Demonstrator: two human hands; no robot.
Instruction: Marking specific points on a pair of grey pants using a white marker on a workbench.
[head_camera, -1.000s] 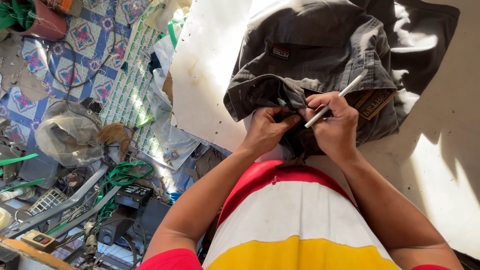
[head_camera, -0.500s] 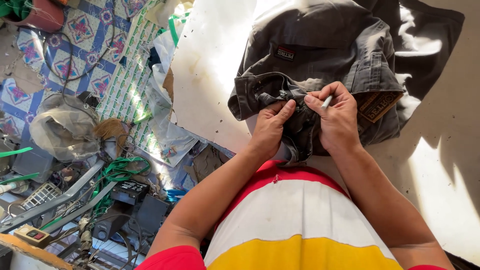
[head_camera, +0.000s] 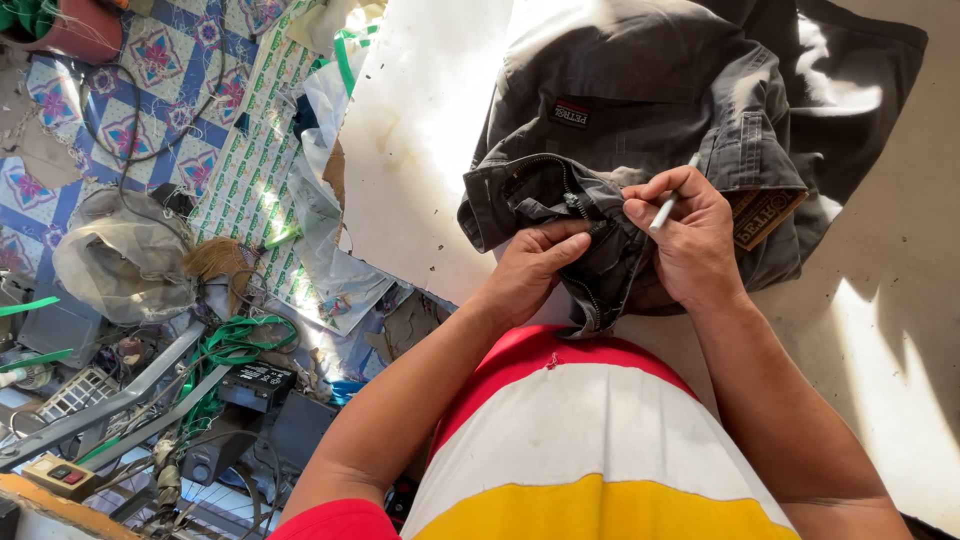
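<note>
On the grey trousers (head_camera: 640, 110), both hands pinch the zipper (head_camera: 578, 206).

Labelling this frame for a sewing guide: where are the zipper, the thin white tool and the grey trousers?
zipper (head_camera: 577, 205), head view, metal teeth.
thin white tool (head_camera: 668, 207), head view, mid-shaft.
grey trousers (head_camera: 640, 80), head view, flat cloth.

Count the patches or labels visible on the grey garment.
2: a small dark patch on the upper part of the grey garment, and a brown label just right of the right hand. Folds may hide others.
</note>
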